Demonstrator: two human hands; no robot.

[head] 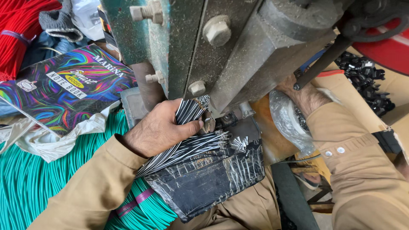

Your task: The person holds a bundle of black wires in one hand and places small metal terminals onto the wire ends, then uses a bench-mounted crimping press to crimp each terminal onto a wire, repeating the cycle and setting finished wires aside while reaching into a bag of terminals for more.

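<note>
Cluttered workbench, shot from above. A heavy green press with big bolts fills the top centre; its grey ram slopes down toward the middle. Teal wire lies in thick coils lower left, red wire sits in the top left corner, and a notebook with a swirled multicolour cover rests between them on crumpled white plastic. A grey glove lies above the notebook. Black clips are heaped at the far right in a cardboard box.

Left hand: I see it clenched around a bundle of thin black-and-white striped wires. The thumb presses across the bundle, and the bare metal wire ends fan out just under the press. The bundle's tail runs down-left over a black taped pad that lies on the lap, touching it.

Right hand: it reaches behind the press beside a dark lever. The fingers are hidden by the machine, so I cannot tell whether they are gripping or loose. A clear bag of small metal parts sits just below the wrist. Both sleeves are tan.
</note>
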